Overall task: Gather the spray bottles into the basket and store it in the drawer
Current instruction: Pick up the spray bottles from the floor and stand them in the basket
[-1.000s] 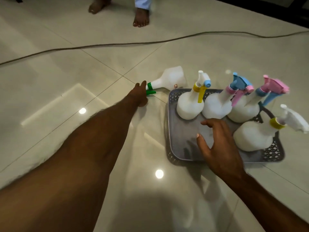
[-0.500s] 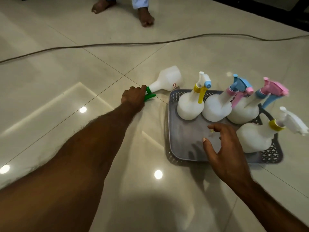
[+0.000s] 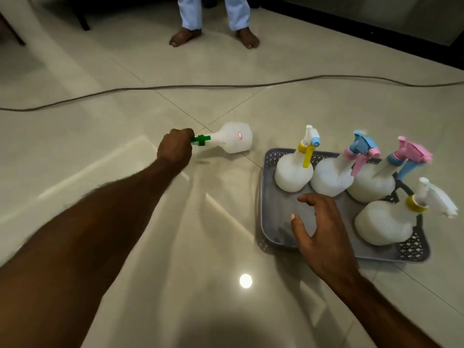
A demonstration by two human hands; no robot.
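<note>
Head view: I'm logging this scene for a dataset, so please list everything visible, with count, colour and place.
Spray bottles in basket: four, white, with yellow, blue and pink trigger heads; three upright along the far side, one tilted at the right.
Green-capped bottle: one, white, lying on its side on the floor left of the basket.
Basket: one, grey, lattice walls, on the floor at right.
Cable: one, dark, across the floor beyond the bottles.
Floor: glossy beige tiles.
Bystander's feet: two, bare, under light blue trousers, top centre.
Left hand: grips the lying bottle's green head.
Right hand: open, over the basket's near part.
</note>
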